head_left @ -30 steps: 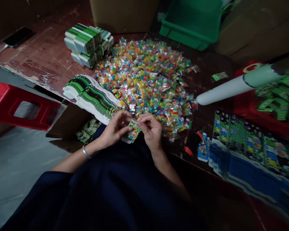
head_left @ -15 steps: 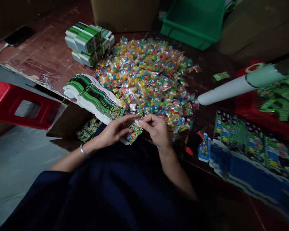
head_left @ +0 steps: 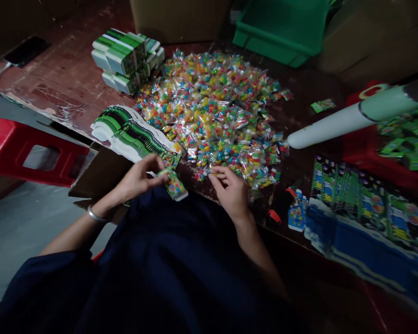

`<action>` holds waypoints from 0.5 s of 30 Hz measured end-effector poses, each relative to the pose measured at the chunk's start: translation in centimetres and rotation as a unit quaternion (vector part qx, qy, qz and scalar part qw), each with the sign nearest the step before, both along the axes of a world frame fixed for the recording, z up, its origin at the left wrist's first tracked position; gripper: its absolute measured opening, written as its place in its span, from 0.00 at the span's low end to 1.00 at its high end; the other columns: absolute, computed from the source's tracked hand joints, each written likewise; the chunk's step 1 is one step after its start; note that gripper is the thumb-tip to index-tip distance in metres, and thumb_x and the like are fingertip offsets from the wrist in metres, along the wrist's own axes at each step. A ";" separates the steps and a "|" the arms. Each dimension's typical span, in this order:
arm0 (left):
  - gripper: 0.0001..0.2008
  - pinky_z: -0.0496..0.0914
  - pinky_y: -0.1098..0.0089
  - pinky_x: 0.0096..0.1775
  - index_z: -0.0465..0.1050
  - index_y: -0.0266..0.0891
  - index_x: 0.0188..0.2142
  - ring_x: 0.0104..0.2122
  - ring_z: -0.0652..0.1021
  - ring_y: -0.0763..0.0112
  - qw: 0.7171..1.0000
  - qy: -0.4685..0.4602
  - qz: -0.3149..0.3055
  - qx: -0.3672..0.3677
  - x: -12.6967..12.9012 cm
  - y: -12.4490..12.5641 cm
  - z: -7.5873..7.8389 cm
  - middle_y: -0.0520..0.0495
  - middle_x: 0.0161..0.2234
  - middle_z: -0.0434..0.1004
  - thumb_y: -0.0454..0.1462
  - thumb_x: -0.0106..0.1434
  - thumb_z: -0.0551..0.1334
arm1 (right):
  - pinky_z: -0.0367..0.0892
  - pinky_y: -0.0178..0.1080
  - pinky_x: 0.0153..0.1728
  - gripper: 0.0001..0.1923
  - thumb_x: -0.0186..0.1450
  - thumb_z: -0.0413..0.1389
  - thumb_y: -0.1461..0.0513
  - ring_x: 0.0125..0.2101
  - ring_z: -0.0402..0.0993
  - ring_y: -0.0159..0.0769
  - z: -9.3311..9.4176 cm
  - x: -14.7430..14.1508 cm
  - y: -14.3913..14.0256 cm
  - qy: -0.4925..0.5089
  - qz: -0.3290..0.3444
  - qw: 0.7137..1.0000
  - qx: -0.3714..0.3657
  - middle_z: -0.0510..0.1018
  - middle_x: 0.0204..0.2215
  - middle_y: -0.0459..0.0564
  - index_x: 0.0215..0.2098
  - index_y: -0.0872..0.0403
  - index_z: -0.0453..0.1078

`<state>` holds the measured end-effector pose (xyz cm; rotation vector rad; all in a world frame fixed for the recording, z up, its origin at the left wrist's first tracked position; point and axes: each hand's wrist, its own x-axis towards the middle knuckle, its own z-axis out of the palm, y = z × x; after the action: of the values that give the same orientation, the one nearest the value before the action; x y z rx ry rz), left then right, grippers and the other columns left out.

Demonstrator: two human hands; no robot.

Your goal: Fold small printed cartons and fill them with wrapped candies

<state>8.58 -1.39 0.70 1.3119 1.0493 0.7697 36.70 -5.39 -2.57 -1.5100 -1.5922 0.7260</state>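
Observation:
My left hand (head_left: 142, 177) is closed around a small green printed candy box (head_left: 175, 184), holding it tilted over my lap with its far end sticking out to the right. My right hand (head_left: 230, 189) is at the near edge of a heap of clear bags of colourful candy (head_left: 212, 106). Its thumb and forefinger pinch the end of one small candy bag (head_left: 202, 174), partly hidden by the fingertips. Just beyond my left hand, a fanned stack of flat green cartons (head_left: 132, 132) lies on the table.
Banded carton bundles (head_left: 120, 53) stand behind the fanned stack. A green bin (head_left: 275, 44) sits at the back. A pale pole (head_left: 334, 124) slants in from the right, above printed blue-green sheets (head_left: 362, 227). An open cardboard box (head_left: 99, 171) and red stool (head_left: 28, 150) are at left.
My hands have come apart. My left hand has moved left with the candy box, and my right hand has let go of it and now touches a candy bag.

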 end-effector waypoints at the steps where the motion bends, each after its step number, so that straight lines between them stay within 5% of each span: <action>1: 0.20 0.75 0.73 0.35 0.72 0.39 0.41 0.33 0.77 0.73 0.998 -0.021 0.050 -0.008 -0.8 0.3 0.3 0.53 0.35 0.75 0.37 0.53 0.78 | 0.81 0.44 0.41 0.09 0.71 0.61 0.58 0.36 0.82 0.39 -0.2 0.0 0.2 -0.051 0.015 0.998 0.015 0.85 0.40 0.52 0.47 0.49 0.78; 5: 0.26 0.79 0.68 0.36 0.73 0.43 0.52 0.34 0.81 0.69 0.976 -0.132 0.162 -0.063 -2.1 0.9 0.9 0.51 0.41 0.79 0.37 0.55 0.77 | 0.77 0.54 0.54 0.17 0.66 0.65 0.64 0.49 0.81 0.50 -1.2 -1.0 0.8 -0.190 0.129 0.973 0.039 0.84 0.49 0.55 0.53 0.50 0.76; 11: 0.16 0.76 0.68 0.42 0.77 0.36 0.42 0.36 0.82 0.68 0.974 -0.173 0.038 -0.143 0.8 -0.2 -1.2 0.47 0.38 0.84 0.35 0.54 0.74 | 0.77 0.53 0.51 0.14 0.68 0.57 0.69 0.47 0.80 0.50 -2.2 -1.5 1.0 -0.237 0.105 0.963 0.067 0.84 0.45 0.57 0.48 0.51 0.79; 15: 0.16 0.75 0.69 0.42 0.75 0.38 0.43 0.37 0.80 0.69 0.984 -0.141 -0.016 -0.106 3.1 -0.8 -1.8 0.48 0.41 0.83 0.36 0.56 0.74 | 0.77 0.51 0.52 0.15 0.69 0.56 0.68 0.47 0.80 0.46 -0.6 0.3 1.1 -0.149 0.022 0.980 0.128 0.83 0.46 0.54 0.48 0.48 0.80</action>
<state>11.64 -2.19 -1.12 1.0032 0.8553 0.7707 37.04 -4.30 -3.18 -1.4441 -1.8662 0.3087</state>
